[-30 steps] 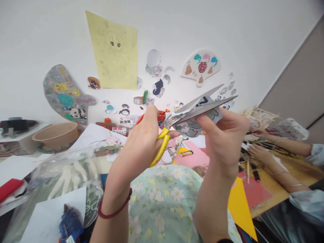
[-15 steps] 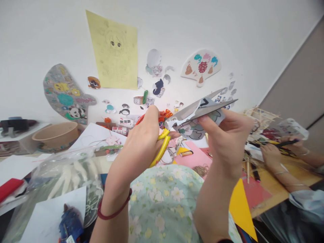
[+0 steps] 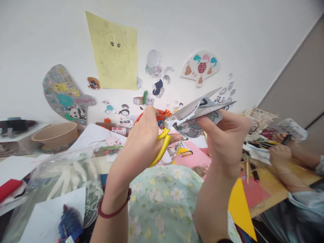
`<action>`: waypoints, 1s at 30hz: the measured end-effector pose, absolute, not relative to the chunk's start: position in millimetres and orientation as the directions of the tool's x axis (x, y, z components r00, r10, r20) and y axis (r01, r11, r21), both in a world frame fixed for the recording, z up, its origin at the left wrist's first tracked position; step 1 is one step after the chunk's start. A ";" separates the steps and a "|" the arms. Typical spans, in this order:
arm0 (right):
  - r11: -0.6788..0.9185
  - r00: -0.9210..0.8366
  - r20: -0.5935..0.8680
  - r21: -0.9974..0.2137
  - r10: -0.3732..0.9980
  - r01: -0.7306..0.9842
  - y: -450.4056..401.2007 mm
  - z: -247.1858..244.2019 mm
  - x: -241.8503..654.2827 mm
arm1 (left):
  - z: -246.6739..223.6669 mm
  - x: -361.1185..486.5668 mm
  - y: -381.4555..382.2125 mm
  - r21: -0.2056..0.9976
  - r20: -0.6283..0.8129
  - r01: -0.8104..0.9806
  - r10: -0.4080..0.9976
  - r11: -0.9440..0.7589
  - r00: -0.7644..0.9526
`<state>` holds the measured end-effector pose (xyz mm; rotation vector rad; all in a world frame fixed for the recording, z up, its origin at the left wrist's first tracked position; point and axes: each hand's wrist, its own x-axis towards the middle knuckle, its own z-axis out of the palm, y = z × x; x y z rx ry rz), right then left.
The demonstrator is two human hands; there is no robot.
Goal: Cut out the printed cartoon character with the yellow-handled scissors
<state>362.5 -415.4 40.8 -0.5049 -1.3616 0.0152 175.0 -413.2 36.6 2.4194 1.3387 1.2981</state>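
Through the handles of a pair of scissors [image 3: 164, 150], one yellow and one reddish-orange, go the fingers of my left hand [image 3: 145, 138]. The scissors' two long metal blades point up to the right and stand apart. Between them lies a paper cutout [image 3: 188, 130] with a grey-green cartoon figure and a black mark printed on it. My right hand [image 3: 225, 135] pinches that cutout by its right part, thumb in front, close to the lower blade. Some of its fingers are hidden behind the paper.
Ahead stands a white wall with a yellow drawing [image 3: 115, 54] and a paper fan [image 3: 201, 67]. On the left are a tan bowl [image 3: 55, 135] and a plastic bag [image 3: 65, 175]. Pink paper [image 3: 193, 155] lies below my hands. A co-worker's hands [image 3: 280, 155] work at the right.
The scissors and cutout have barely moved; the blades still stand apart around the paper. At the right, the co-worker's hands have shifted, and the dark tool there has turned.
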 end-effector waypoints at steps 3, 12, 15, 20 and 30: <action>0.891 0.219 0.925 -0.363 0.310 0.271 -415.4 41.2 360.3 | 36.7 175.7 -411.8 0.435 0.652 0.660 0.719 -0.613 0.239; 0.891 0.207 0.932 -0.350 0.299 0.289 -416.5 41.3 357.7 | 33.4 177.4 -407.2 0.446 0.681 0.609 0.690 -0.656 0.245; 0.878 0.209 0.924 -0.371 0.319 0.301 -418.0 41.9 356.1 | 33.2 177.7 -406.6 0.456 0.685 0.601 0.690 -0.657 0.234; 0.874 0.205 0.924 -0.373 0.322 0.310 -418.5 41.7 355.6 | 33.4 178.4 -407.5 0.478 0.685 0.577 0.692 -0.662 0.227; 0.830 0.182 0.926 -0.376 0.330 0.412 -422.7 43.0 354.9 | 33.2 178.0 -403.3 0.526 0.697 0.495 0.684 -0.692 0.215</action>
